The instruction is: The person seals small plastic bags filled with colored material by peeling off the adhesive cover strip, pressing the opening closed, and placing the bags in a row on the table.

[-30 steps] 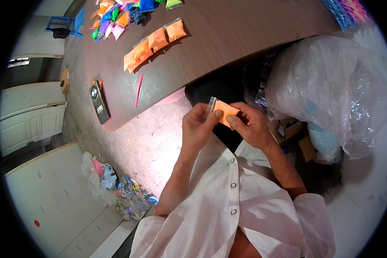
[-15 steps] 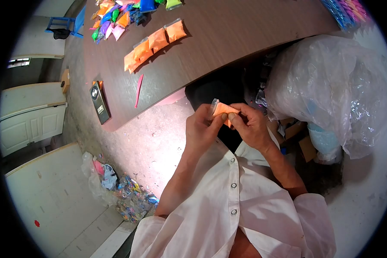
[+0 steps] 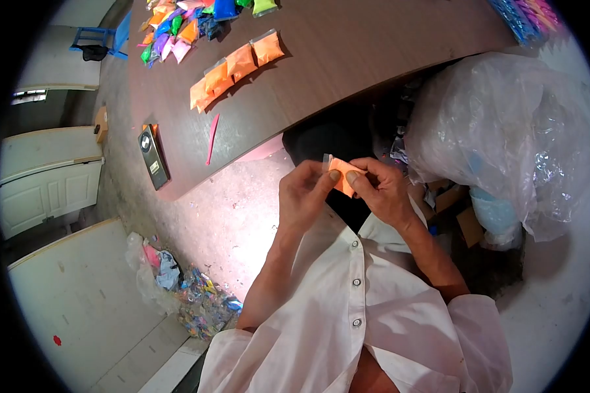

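Note:
Between my hands, in front of my lap, is a small clear packet with soft orange filling (image 3: pixel 345 178). My left hand (image 3: pixel 306 195) pinches its left side, close to the clear plastic end. On the right side my right hand (image 3: pixel 381 194) grips it, thumb on the front face and fingers behind. Several similar orange packets (image 3: pixel 240 62) lie in an overlapping row on the brown table (image 3: pixel 321 72). A thin pink stick (image 3: pixel 212 139) rests nearer the table's edge.
A phone (image 3: pixel 153 158) lies at the table's left corner. Many colourful packets (image 3: pixel 177 29) are heaped at the far left. To my right stands a large clear plastic bag (image 3: pixel 498 131). Plastic scraps (image 3: pixel 203 304) pile on the floor at lower left.
My left hand has shifted slightly left and its thumb has moved up the packet. The orange packet now looks flatter and more spread out, with more of its face showing.

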A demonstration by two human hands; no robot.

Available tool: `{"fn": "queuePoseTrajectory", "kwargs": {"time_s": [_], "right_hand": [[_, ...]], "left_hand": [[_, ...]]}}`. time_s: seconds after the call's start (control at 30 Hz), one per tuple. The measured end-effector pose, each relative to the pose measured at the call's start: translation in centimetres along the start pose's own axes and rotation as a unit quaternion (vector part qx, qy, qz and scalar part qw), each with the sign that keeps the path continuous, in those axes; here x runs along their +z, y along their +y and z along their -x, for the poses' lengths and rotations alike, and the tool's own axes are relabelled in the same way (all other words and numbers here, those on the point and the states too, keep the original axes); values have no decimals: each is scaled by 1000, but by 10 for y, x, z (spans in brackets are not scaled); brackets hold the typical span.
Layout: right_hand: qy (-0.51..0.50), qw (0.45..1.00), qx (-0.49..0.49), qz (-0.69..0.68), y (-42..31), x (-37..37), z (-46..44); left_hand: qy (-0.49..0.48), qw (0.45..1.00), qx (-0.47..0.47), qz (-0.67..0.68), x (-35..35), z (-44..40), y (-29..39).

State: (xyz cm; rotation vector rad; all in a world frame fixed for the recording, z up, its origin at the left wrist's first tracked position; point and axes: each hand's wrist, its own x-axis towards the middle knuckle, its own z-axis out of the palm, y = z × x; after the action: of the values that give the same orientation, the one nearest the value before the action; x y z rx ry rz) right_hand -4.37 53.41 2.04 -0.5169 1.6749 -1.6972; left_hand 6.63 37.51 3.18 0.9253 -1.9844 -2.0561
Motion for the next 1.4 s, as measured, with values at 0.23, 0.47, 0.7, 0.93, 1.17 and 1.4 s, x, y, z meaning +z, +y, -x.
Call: {"fn": "queuePoseTrajectory", "kwargs": {"time_s": [0.23, 0.47, 0.7, 0.93, 1.17, 1.4], "right_hand": [[8, 1000, -9, 23, 0, -2, 1], [-6, 998, 7, 63, -7, 1, 1], [-1, 997, -41, 72, -7, -1, -3], [-3, 997, -31, 74, -7, 2, -1], [6, 1000, 9, 30, 3, -2, -1], [33, 999, -22, 1, 3, 4, -3]], "left_hand": [[-7, 1000, -14, 24, 4, -1, 6], [3, 999, 26, 47, 0, 0, 2], [3, 997, -1, 77, 4, -2, 6], [-14, 997, 29, 67, 1, -3, 0], [13, 998, -36, 56, 8, 0, 18], [-21, 999, -22, 31, -5, 1, -2]]}}
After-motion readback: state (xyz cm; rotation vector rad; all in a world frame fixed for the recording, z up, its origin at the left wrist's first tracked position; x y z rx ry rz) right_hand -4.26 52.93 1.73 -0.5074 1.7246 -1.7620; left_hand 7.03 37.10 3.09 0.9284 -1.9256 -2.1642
